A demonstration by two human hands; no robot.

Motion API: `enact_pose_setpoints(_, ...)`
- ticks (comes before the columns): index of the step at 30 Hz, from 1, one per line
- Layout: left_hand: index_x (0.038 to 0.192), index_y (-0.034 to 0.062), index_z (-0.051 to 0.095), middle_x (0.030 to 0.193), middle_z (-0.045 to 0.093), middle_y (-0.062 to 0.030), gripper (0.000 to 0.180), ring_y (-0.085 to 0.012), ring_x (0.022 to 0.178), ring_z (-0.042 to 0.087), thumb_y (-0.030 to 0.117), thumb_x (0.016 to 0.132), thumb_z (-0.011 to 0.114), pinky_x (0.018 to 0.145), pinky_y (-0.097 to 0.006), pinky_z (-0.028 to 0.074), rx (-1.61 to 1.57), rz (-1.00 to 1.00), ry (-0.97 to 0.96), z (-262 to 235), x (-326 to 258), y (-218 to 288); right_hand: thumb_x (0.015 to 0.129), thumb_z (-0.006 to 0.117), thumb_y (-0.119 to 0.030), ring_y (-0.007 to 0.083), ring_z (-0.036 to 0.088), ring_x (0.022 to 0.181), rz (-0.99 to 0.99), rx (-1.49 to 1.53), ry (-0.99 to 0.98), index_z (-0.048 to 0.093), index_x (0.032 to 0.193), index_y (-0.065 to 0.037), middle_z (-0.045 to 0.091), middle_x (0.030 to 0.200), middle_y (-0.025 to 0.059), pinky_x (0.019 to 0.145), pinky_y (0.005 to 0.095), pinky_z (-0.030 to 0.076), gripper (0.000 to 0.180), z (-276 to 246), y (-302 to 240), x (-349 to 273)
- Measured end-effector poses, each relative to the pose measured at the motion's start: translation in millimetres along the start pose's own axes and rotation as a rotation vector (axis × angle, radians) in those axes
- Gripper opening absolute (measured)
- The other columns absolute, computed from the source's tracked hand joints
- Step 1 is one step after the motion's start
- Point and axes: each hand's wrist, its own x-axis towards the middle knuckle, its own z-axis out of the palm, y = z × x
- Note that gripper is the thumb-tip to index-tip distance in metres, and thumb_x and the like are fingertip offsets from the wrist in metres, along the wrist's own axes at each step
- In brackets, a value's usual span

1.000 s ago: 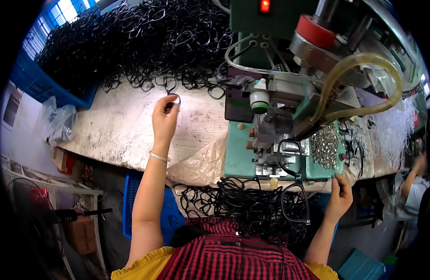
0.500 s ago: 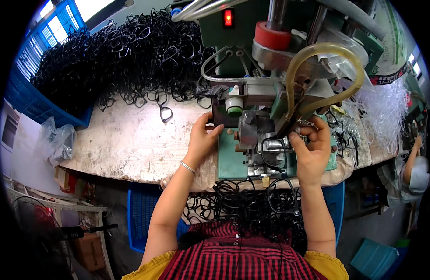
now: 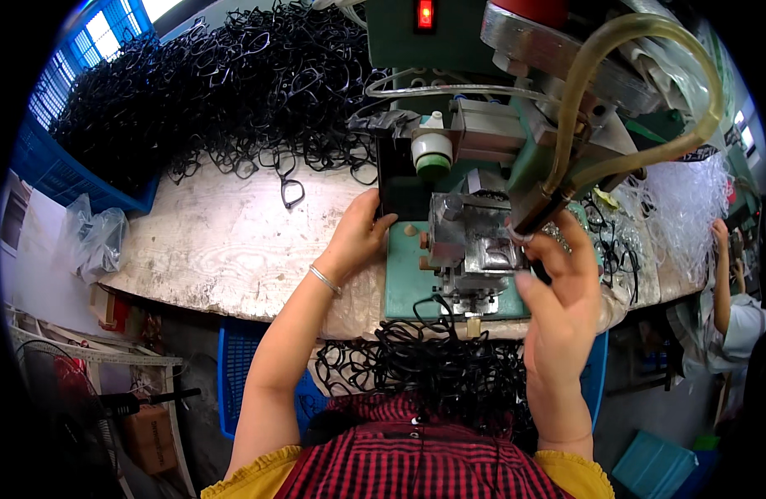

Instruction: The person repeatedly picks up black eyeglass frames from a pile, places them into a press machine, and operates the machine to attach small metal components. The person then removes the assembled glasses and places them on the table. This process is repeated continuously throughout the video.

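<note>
- The left hand (image 3: 355, 241), at the centre of the frame, has its grip pressed against the dark left side of the green machine (image 3: 449, 150), fingers curled onto a black part there; whether it pinches anything I cannot tell.
- The right hand (image 3: 566, 291), right of centre, is raised beside the metal fixture (image 3: 470, 241) at the front of the machine, fingers loosely spread, fingertips near the fixture's right edge; whether they pinch something small cannot be told.
- At the upper left of the frame a big heap of black spectacle frames (image 3: 208, 91) covers the far part of the table (image 3: 208, 249), beside a blue crate (image 3: 50, 166).
- One single black frame (image 3: 290, 190) lies apart from the heap on the bare table, left of and above the left hand.
- A thin bracelet (image 3: 325, 279) sits on the left wrist.
- At lower centre another pile of black frames (image 3: 425, 374) lies in the person's lap, just below the table edge.
- A yellowish hose (image 3: 649, 91) loops over the machine at the upper right.
- Right of the machine, more black frames (image 3: 612, 249) lie on the table next to clear plastic bags (image 3: 678, 208).
- At the far right edge another person's arm (image 3: 722, 274) shows.
</note>
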Motion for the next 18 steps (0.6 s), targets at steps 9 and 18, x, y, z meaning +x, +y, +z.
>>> enact_pose_setpoints(9, 0.123, -0.0005, 0.055, 0.098, 0.063, -0.0115, 0.038, -0.0217, 0.08, 0.056, 0.002, 0.087, 0.065, 0.075, -0.033, 0.048, -0.129, -0.024, -0.097, -16, -2, 23, 0.086, 0.062, 0.0, 0.0248, 0.052, 0.127, -0.222, -0.755, 0.125, 0.054, 0.133, 0.001, 0.058, 0.132, 0.0143, 0.109, 0.0369, 0.037, 0.048, -92, 36, 10)
enact_pose_setpoints(18, 0.123, 0.0011, 0.053, 0.107, 0.063, -0.0144, 0.036, -0.0249, 0.094, 0.06, 0.007, 0.09, 0.066, 0.084, -0.034, 0.049, -0.023, -0.077, -0.174, -24, 7, 19, 0.076, 0.072, -0.01, 0.0281, 0.058, 0.086, -0.495, -1.418, 0.094, 0.072, 0.087, -0.009, 0.062, 0.087, 0.0075, 0.076, 0.0391, 0.047, 0.011, -111, 75, 69)
